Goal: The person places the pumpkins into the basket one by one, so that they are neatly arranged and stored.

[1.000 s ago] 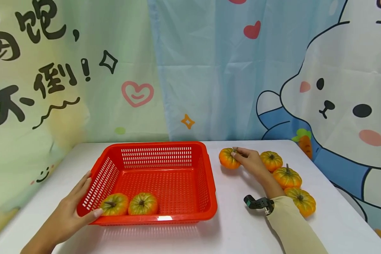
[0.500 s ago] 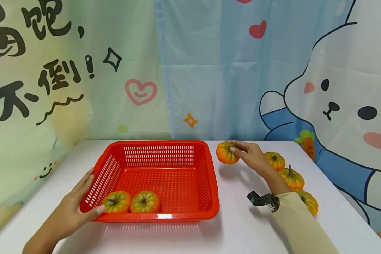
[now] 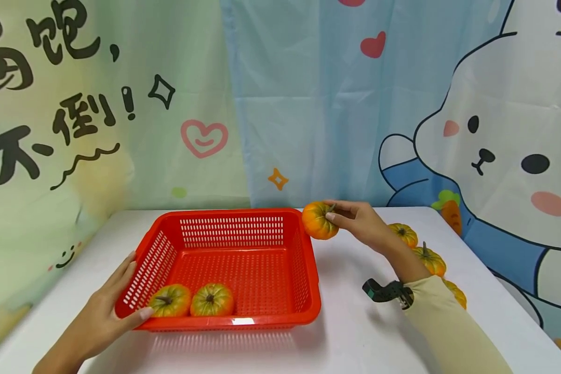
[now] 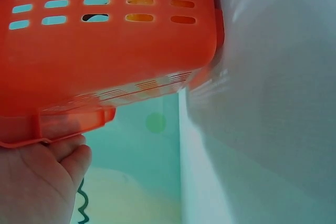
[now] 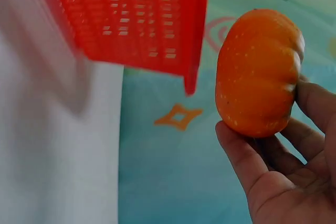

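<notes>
A red plastic basket (image 3: 243, 323) with slotted walls stands on the white table. My left hand (image 3: 104, 310) holds its near left corner, thumb over the front rim; in the left wrist view that hand's fingers (image 4: 76, 161) lie under the rim. Two small yellow-orange pumpkins, a left one (image 3: 170, 301) and a right one (image 3: 212, 299), sit inside along the front wall. Above the table at the basket's right back corner, my right hand (image 3: 357, 222) pinches another pumpkin (image 3: 319, 222) near its stem. The right wrist view shows the held pumpkin's smooth orange underside (image 5: 257, 77) beside the basket wall.
Right of the basket, partly behind my right forearm, are a back pumpkin (image 3: 404, 234), a middle pumpkin (image 3: 431, 261) and a front pumpkin (image 3: 455, 292). A black wrist device (image 3: 387, 292) juts from the right sleeve. Behind the table hangs a printed curtain (image 3: 290, 114).
My right hand has raised the pumpkin from near the table and carried it left to the basket's right back rim. The left hand and the basket keep their places.
</notes>
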`<action>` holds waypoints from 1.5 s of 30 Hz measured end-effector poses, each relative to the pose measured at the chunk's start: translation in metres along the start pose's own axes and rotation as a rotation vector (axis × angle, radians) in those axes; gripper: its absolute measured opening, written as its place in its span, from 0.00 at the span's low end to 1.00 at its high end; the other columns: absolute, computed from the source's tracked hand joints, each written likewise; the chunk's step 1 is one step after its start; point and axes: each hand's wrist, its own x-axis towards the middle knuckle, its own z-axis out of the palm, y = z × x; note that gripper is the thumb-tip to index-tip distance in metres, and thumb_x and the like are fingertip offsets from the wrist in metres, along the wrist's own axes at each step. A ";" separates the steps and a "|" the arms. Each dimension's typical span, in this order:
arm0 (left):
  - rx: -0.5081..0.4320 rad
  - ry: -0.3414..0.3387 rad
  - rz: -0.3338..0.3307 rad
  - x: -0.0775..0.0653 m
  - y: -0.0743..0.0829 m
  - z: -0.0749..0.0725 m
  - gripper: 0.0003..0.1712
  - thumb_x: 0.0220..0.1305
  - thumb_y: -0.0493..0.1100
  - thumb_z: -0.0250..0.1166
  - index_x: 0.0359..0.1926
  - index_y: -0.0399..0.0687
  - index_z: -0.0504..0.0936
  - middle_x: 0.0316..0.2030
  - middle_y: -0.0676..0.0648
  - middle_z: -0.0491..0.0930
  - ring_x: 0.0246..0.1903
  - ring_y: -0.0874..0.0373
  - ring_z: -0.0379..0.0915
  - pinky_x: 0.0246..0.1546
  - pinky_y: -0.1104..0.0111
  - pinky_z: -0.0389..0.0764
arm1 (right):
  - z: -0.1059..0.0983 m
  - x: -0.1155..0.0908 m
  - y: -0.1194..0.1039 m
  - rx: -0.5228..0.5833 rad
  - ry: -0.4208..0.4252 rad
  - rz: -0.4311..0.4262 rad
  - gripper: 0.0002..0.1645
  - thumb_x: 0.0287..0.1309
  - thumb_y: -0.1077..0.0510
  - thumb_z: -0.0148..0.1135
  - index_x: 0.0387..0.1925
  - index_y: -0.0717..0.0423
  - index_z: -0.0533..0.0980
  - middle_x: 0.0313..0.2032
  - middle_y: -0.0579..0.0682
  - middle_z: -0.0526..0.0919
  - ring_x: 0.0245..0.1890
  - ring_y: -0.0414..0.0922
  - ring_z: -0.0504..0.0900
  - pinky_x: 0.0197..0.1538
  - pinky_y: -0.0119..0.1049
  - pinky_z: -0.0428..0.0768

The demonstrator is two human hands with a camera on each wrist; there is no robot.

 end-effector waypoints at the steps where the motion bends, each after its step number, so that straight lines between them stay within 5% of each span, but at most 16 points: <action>1: -0.001 -0.001 -0.001 0.000 0.000 0.000 0.53 0.55 0.48 0.71 0.75 0.39 0.52 0.75 0.46 0.47 0.65 0.37 0.54 0.51 0.88 0.47 | 0.001 -0.001 -0.003 0.005 -0.014 -0.010 0.29 0.66 0.51 0.61 0.64 0.58 0.72 0.56 0.56 0.78 0.54 0.51 0.76 0.53 0.39 0.76; 12: 0.011 -0.007 -0.013 0.000 0.001 0.000 0.53 0.56 0.49 0.70 0.75 0.39 0.52 0.75 0.47 0.47 0.65 0.38 0.55 0.51 0.86 0.48 | 0.015 0.002 -0.027 -0.021 -0.122 -0.132 0.26 0.66 0.57 0.61 0.63 0.61 0.73 0.58 0.56 0.77 0.56 0.52 0.75 0.51 0.39 0.78; 20: -0.004 0.025 0.036 -0.001 0.000 0.002 0.53 0.53 0.47 0.72 0.74 0.38 0.53 0.75 0.46 0.48 0.68 0.48 0.52 0.53 0.89 0.46 | 0.028 0.006 -0.033 -0.026 -0.180 -0.139 0.26 0.65 0.56 0.61 0.63 0.59 0.74 0.54 0.55 0.80 0.53 0.49 0.78 0.49 0.40 0.79; 27: -0.002 0.012 0.021 -0.001 0.000 0.001 0.53 0.54 0.48 0.71 0.75 0.38 0.53 0.75 0.46 0.48 0.66 0.40 0.54 0.52 0.89 0.47 | 0.042 0.009 -0.038 -0.022 -0.231 -0.145 0.25 0.64 0.57 0.62 0.61 0.59 0.75 0.53 0.55 0.80 0.51 0.50 0.77 0.48 0.41 0.79; 34: -0.007 0.022 0.035 -0.001 0.000 0.002 0.53 0.54 0.47 0.71 0.75 0.39 0.53 0.75 0.46 0.48 0.67 0.45 0.52 0.53 0.89 0.46 | 0.055 0.011 -0.043 -0.067 -0.303 -0.174 0.23 0.64 0.57 0.63 0.60 0.57 0.77 0.48 0.50 0.83 0.43 0.46 0.80 0.46 0.38 0.80; 45: 0.002 0.000 0.000 0.000 0.000 0.001 0.53 0.55 0.49 0.71 0.75 0.40 0.52 0.75 0.47 0.47 0.66 0.38 0.54 0.51 0.88 0.46 | 0.076 0.014 -0.043 -0.136 -0.363 -0.231 0.22 0.61 0.57 0.65 0.57 0.56 0.79 0.45 0.45 0.85 0.39 0.43 0.76 0.42 0.35 0.77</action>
